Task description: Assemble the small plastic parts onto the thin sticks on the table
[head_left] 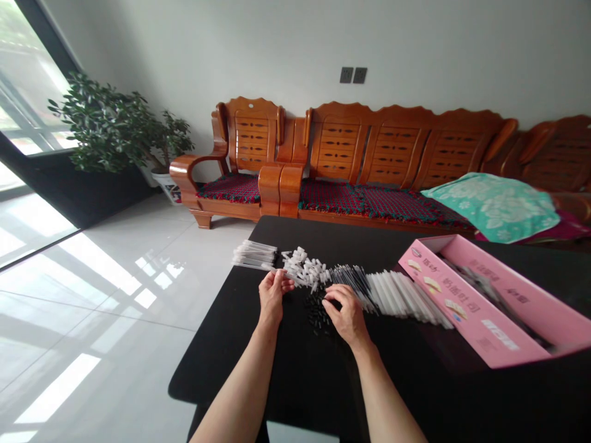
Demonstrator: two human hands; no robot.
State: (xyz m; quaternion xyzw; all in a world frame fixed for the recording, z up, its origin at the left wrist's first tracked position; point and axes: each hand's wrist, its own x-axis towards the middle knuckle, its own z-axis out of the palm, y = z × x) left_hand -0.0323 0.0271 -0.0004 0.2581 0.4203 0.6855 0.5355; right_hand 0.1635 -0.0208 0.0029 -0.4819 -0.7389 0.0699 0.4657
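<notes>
Bare forearms (247, 372) slant in from the near side of the small white caps (302, 267), so both hands work right by that pile. L hand (276, 289) is at the caps' near-left edge, thumb & fingers drawn nearly together, prob. pinching a pale bit, but it's too small to be sure. R hand (344, 307) is just off their near-right, fingers curled, thumb close to index; can't tell if it's got anything. Black bits (317, 312) lie loose nearside of the caps, btwn the hands, prob. so either can reach. Pale sticks (255, 254) are stacked left of the caps, roughly parallel; thin dark rods (345, 275) just right, then white tubes (399, 292) further right. Looks sorted by kind, presumably for quick picking w/o mixing. Pink box (462, 320) sits well right of the caps, greyish stuff inside, maybe kept aside for elbow room. All on a black table (240, 344). Beyond the caps: wooden sofa (392, 147) w/ green cloth (498, 206); potted plant (113, 126) far left.
</notes>
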